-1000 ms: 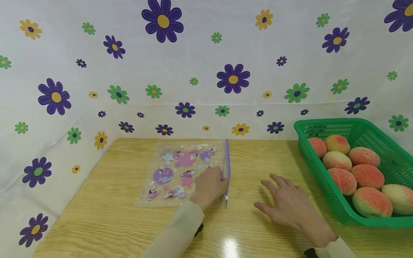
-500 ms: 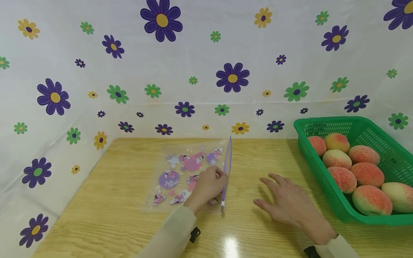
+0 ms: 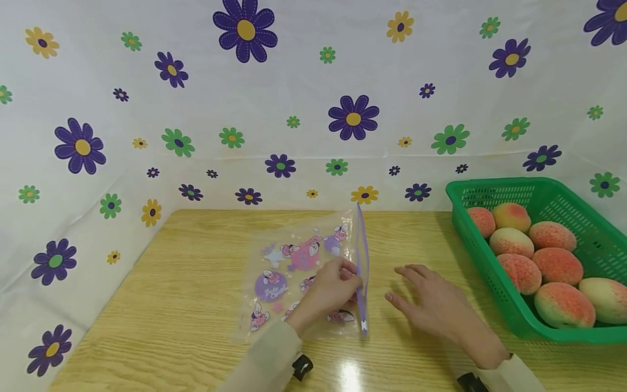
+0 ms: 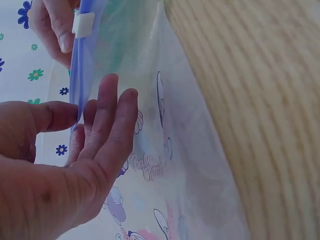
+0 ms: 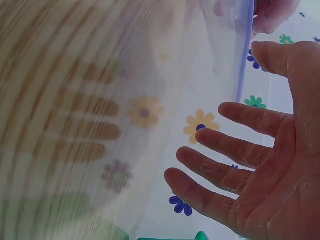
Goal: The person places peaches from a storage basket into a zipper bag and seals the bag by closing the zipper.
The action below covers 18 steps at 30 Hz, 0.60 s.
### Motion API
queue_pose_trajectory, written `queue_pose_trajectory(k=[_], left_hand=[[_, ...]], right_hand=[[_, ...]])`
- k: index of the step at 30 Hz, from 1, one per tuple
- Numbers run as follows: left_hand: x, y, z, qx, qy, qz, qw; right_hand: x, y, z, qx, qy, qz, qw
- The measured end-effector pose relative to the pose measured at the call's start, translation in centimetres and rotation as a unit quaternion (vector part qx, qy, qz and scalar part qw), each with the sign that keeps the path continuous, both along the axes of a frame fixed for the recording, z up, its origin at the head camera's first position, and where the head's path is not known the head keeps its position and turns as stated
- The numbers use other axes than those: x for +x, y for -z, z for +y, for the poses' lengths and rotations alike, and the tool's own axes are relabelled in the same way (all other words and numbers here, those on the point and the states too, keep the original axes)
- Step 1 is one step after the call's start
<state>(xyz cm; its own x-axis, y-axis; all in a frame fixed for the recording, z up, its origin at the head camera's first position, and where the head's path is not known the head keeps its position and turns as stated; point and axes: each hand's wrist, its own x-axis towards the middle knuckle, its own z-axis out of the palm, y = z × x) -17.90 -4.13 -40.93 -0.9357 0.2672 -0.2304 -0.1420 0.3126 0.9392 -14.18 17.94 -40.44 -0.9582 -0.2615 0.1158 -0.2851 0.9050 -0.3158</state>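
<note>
A clear zip bag point(image 3: 294, 261) with pink and purple cartoon prints lies on the wooden table, its purple slider edge lifted and facing right. My left hand point(image 3: 328, 291) pinches that edge between thumb and fingers, as the left wrist view also shows. A white slider point(image 4: 83, 24) sits at the near end of the zip point(image 3: 362, 261). To the right of the bag, my right hand point(image 3: 436, 305) hovers over the table, fingers spread and holding nothing. In the right wrist view the right hand's fingers point(image 5: 220, 150) are extended, with the zip edge just beyond them.
A green plastic basket point(image 3: 482, 272) stands at the right, holding several red-and-yellow peaches point(image 3: 558, 267). A white cloth with printed flowers point(image 3: 303, 81) hangs behind and to the left of the wooden table point(image 3: 161, 305).
My left hand has drawn the bag to the right and toward me, with its zip edge raised. My right hand has stayed nearly in place.
</note>
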Motion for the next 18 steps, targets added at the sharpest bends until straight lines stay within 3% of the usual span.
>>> queue_pose_trajectory(k=[18], left_hand=[[1.0, 0.0, 1.0, -0.018, 0.030, 0.017, 0.9992]], right_hand=[[-1.7, -0.5, -0.6, -0.060, 0.003, 0.040, 0.997]])
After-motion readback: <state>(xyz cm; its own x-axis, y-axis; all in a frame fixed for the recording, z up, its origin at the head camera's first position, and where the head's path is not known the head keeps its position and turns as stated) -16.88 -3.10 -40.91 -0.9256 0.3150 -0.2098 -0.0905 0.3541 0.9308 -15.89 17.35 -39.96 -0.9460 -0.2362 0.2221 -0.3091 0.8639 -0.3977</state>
